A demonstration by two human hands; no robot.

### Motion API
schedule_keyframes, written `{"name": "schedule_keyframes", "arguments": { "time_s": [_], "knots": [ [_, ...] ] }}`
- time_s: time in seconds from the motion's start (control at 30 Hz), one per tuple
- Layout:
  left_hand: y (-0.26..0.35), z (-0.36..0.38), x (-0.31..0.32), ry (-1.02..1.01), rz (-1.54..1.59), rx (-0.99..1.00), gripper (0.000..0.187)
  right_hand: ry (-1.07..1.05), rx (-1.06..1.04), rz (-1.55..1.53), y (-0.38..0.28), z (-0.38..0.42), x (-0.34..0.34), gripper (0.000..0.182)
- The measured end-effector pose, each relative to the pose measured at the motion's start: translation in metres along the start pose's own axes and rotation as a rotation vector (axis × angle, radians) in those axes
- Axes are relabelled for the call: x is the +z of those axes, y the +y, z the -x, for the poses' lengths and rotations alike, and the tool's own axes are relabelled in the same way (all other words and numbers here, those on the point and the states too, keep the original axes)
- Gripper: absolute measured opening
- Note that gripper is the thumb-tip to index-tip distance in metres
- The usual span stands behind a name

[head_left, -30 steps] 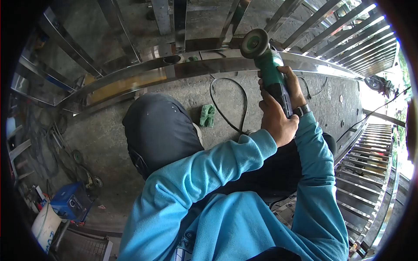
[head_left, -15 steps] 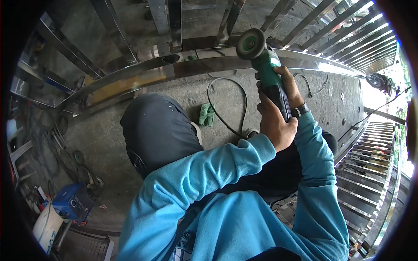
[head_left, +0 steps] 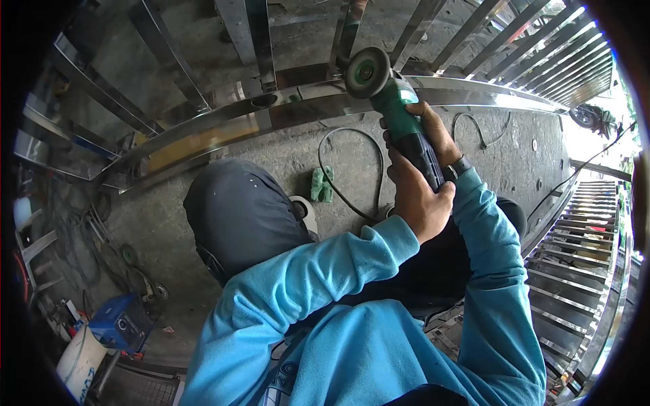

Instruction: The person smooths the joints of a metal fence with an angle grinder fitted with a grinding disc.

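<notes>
A green and black angle grinder (head_left: 399, 116) is held up in both hands, its body slanting toward the upper left. My left hand (head_left: 421, 203) is closed around the black rear handle. Farther forward, my right hand (head_left: 437, 135), with a watch at the wrist, wraps the green body. At the front end sits a round grinding disc (head_left: 367, 72), which overlaps the shiny metal frame (head_left: 305, 110) in this view. Upright bars (head_left: 259, 40) run away from that frame's rail.
A black cable (head_left: 380, 159) loops over the concrete floor near a green block (head_left: 321, 184). To the left, a blue machine (head_left: 120, 320) stands by a white cylinder (head_left: 80, 362) and tangled hoses. Another barred metal frame (head_left: 572, 271) lies along the right side.
Both hands have shifted the grinder a little to the left, and its disc now overlaps the frame farther left. My grip on it looks the same.
</notes>
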State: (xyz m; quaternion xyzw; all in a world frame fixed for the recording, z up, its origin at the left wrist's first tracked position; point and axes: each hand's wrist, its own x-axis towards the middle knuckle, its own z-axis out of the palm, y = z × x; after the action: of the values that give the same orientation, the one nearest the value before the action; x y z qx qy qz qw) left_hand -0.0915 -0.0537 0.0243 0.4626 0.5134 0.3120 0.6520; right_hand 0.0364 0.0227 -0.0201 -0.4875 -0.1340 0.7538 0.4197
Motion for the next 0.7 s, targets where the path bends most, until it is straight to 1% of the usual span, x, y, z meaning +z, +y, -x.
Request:
{"name": "schedule_keyframes", "arguments": {
  "time_s": [0.07,0.13,0.17,0.23,0.27,0.4,0.47,0.6,0.7],
  "knots": [
    [0.002,-0.003,0.0,0.02,-0.006,0.033,0.107,0.027,0.009,-0.038,-0.003,0.003,-0.003,0.056],
    [0.007,-0.008,0.0,-0.01,0.06,-0.007,0.102,0.058,-0.003,-0.078,-0.01,0.007,0.001,0.056],
    [0.007,-0.012,0.0,-0.007,0.061,-0.006,0.102,0.055,-0.002,-0.076,-0.013,0.007,0.0,0.056],
    [0.009,-0.02,-0.001,-0.038,0.148,0.043,0.096,0.066,-0.024,-0.11,-0.017,0.009,-0.001,0.055],
    [0.01,-0.022,0.0,-0.048,0.153,-0.013,0.093,0.072,-0.031,-0.139,-0.018,0.009,0.0,0.055],
    [0.004,-0.026,0.002,-0.046,0.131,0.026,0.093,0.093,-0.02,-0.171,-0.019,0.006,0.0,0.055],
    [0.002,-0.022,0.003,0.048,0.094,0.065,0.089,0.077,-0.022,-0.096,-0.019,0.005,0.002,0.056],
    [-0.001,-0.022,-0.001,0.042,0.165,0.035,0.085,0.089,-0.04,0.002,-0.017,-0.003,0.012,0.056],
    [0.0,-0.025,-0.005,0.031,0.292,0.081,0.077,0.115,0.001,-0.026,-0.021,0.0,0.024,0.054]
  ]
}}
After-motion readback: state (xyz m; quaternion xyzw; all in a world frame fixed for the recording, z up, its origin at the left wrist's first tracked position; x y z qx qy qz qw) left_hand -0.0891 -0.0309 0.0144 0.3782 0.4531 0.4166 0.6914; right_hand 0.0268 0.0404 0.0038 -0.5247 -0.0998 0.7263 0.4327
